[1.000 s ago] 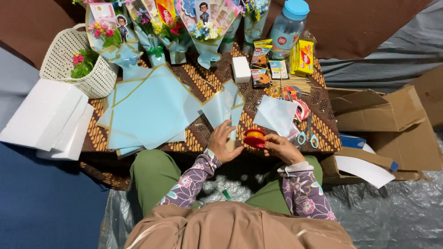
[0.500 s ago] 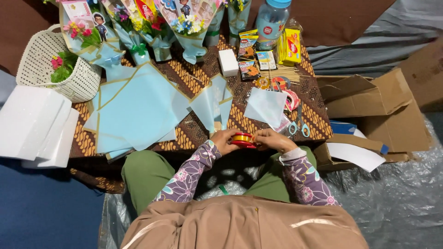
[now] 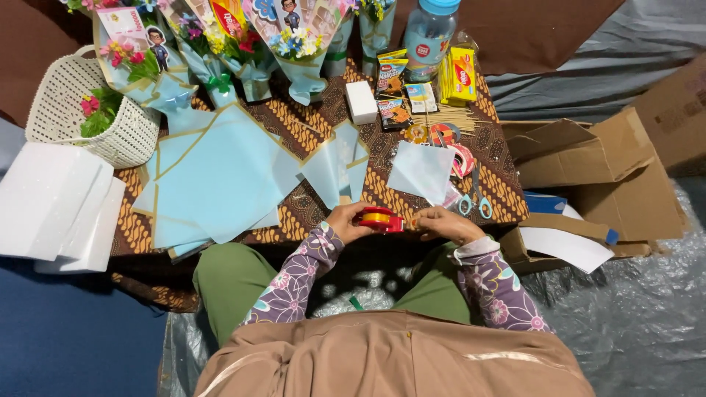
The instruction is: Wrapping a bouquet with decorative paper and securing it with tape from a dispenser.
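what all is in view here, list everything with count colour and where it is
tape dispenser: one, red with a yellow roll, at the table's near edge between both hands
paper sheets: several, pale blue, spread over the table's left and middle
table: one, brown patterned cloth, centre
basket: one, white, far left, flowers inside
bouquets: several, blue-wrapped, along the far edge
bottle: one, clear with blue cap, far right
snack packets: several, mixed colours, by the bottle
scissors: one pair, blue handles, right of the hands
foam blocks: a few, white, left on the floor
cardboard boxes: a few, brown, right
left hand: on the dispenser
right hand: beside the dispenser's right end
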